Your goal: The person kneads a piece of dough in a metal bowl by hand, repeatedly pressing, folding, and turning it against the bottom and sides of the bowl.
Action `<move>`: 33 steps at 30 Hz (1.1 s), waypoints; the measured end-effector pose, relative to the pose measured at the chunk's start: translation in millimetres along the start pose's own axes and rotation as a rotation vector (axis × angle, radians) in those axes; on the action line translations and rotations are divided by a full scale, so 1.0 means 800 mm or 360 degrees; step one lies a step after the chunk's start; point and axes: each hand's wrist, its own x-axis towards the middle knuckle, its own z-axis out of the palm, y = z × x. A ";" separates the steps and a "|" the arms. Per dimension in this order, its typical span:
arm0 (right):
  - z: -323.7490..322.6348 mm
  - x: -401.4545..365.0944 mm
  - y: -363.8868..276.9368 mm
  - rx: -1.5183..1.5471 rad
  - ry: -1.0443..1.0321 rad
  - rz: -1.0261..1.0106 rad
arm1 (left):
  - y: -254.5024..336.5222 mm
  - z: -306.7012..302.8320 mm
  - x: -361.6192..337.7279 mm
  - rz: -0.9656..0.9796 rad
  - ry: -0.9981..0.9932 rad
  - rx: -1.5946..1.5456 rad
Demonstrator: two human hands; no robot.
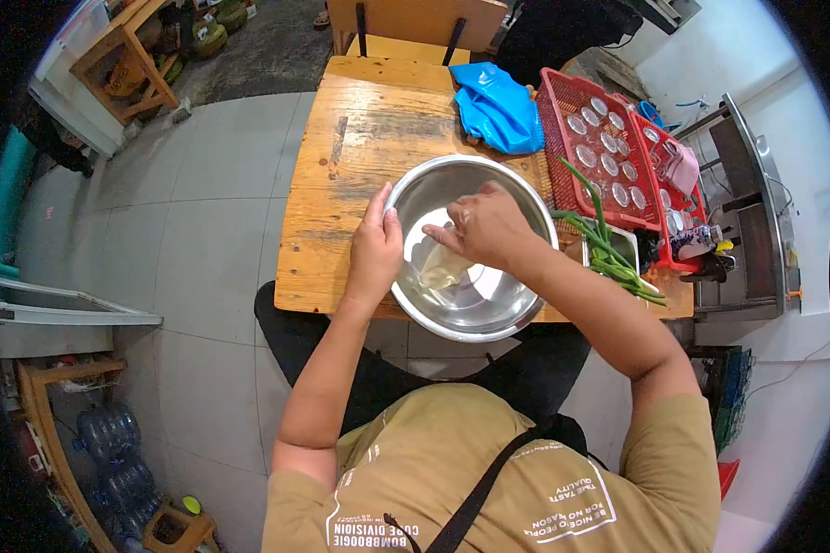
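A large steel bowl (516, 311) stands at the front edge of the wooden table, tilted slightly toward me. My left hand (376, 241) grips its left rim, thumb on the inner side and fingers outside. Inside the bowl, my right hand (489, 224) is bent with its fingers partly curled and the thumb stretched to the left; whether it holds anything is hidden. Just below that hand, a pale, translucent yellowish mass (444, 267) lies on the bowl's bottom.
Green onions (604, 249) lie over a steel tray (624, 244) right of the bowl. Behind them, a red basket (563, 92) holds several clear glasses. A blue plastic bag (498, 109) lies on the table (341, 194) at the back. A chair (415, 23) stands beyond.
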 end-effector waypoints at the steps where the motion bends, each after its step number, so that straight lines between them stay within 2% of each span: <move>1: -0.004 0.004 -0.001 -0.0140 -0.0016 0.0027 | -0.001 0.000 0.000 -0.0014 0.0001 0.0000; 3: 0.018 0.000 0.003 -0.0118 0.0036 -0.0026 | -0.004 0.003 -0.001 0.0065 0.0022 0.0018; 5: 0.072 -0.007 0.017 0.0312 0.0326 -0.0279 | -0.005 0.004 -0.001 0.0053 0.0015 -0.0005; 6: 0.066 -0.003 0.022 0.0624 0.0008 -0.0111 | -0.006 0.004 -0.001 0.0058 0.0017 -0.0020; 7: 0.064 0.005 0.034 0.0624 -0.0003 -0.0101 | -0.006 0.004 0.001 0.0048 0.0009 -0.0029; 9: 0.062 0.012 0.057 0.2091 0.0142 0.0460 | -0.007 0.003 -0.001 0.0104 0.0016 0.0005; 10: 0.044 0.005 0.062 0.1701 0.0162 0.0272 | -0.002 0.002 -0.002 0.0065 0.0005 -0.0005; 11: 0.031 -0.003 0.066 0.1704 0.0160 0.0275 | 0.002 0.001 -0.003 0.0062 0.0002 -0.0003; 13: 0.014 -0.021 0.069 0.0996 -0.0027 0.0130 | 0.008 0.000 -0.003 0.0010 -0.0007 -0.0012; 14: 0.026 -0.031 0.069 0.1168 -0.0056 0.0300 | 0.007 0.000 -0.003 0.0010 -0.0003 -0.0010; 17: 0.037 -0.046 0.057 0.1162 0.0074 0.0299 | 0.003 0.002 -0.004 -0.0031 -0.0008 -0.0025; 18: 0.045 -0.045 0.052 0.1164 0.0234 0.0149 | 0.003 0.002 -0.005 -0.0031 -0.0003 -0.0008; 19: 0.045 -0.047 0.050 0.1164 0.0247 0.0144 | 0.004 0.002 -0.004 -0.0027 0.0002 0.0009; 21: 0.040 -0.048 0.037 0.1028 0.0028 0.0311 | 0.003 0.002 -0.003 -0.0005 -0.0002 0.0036; 22: 0.038 -0.048 0.029 0.1045 0.0035 0.0376 | 0.001 0.002 -0.003 0.0005 -0.0003 0.0057; 26: 0.066 -0.041 0.027 0.0967 0.0319 0.0318 | -0.004 0.005 -0.002 0.0046 0.0027 0.0046; 29: 0.072 -0.032 0.036 0.0886 0.0215 0.0355 | -0.005 0.005 -0.002 0.0047 0.0030 0.0047; 33: 0.081 -0.026 0.041 0.0880 0.0352 0.0268 | -0.001 0.004 -0.002 0.0068 0.0025 0.0070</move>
